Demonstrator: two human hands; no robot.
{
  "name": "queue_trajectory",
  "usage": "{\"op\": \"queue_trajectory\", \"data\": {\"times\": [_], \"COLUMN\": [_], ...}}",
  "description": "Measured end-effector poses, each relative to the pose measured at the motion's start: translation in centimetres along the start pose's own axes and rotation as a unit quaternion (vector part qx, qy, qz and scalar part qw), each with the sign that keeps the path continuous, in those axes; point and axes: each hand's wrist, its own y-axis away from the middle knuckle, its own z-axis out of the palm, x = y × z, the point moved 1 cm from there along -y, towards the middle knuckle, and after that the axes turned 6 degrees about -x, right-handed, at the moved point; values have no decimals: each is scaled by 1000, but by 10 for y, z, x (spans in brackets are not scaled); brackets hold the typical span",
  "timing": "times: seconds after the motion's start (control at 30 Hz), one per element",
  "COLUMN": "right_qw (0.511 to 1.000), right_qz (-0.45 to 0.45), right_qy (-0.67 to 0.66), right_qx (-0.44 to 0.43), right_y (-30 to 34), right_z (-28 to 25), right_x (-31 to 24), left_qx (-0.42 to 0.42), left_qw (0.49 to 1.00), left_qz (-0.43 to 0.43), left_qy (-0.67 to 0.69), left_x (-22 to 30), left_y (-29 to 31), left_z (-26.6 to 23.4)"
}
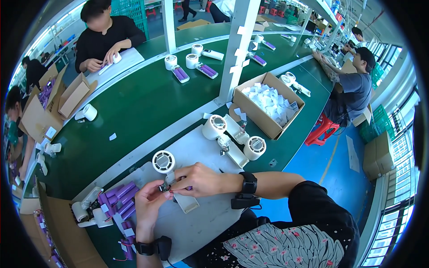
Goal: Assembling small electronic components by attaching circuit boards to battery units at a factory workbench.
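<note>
A white handheld fan (163, 161) lies on the grey board in front of me, its handle shell (186, 203) opened and pointing toward me. Over that handle, the fingertips of my left hand (151, 200) pinch a small dark circuit board (164, 188) with thin wires. My right hand (199, 179) is closed beside it, its thumb and forefinger meeting the left fingertips at the wires. A purple battery (189, 188) shows partly under the right fingers; the rest is hidden. Further right lie two more opened fans (215, 127) (255, 147).
Purple batteries (120, 196) with wires are heaped left of the board, beside a cardboard box (67, 228). A carton of white paper slips (270, 105) stands right of the post (239, 53). Across the green bench (147, 107), one person (107, 40) works; another sits (353, 85) right.
</note>
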Motion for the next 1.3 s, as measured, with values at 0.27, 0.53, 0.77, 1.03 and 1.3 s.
{"op": "queue_trajectory", "data": {"times": [0.27,0.53,0.77,1.03,1.3], "right_qw": [1000,1000,1000,1000,998], "right_qz": [9,19,23,9,27], "right_qy": [-2,6,-1,0,2], "right_qx": [11,4,22,26,-48], "right_y": [1,-1,-1,-1,-2], "right_z": [2,2,4,3,0], "right_x": [1,-2,-2,-3,-4], "left_qx": [-9,28,34,27,-12], "left_qw": [1000,995,990,982,979], "left_qz": [12,27,43,59,83], "left_qy": [-28,-91,-128,-176,-185], "left_x": [-3,-1,-1,-1,5], "left_y": [2,3,4,5,7], "left_z": [-4,1,3,3,6]}}
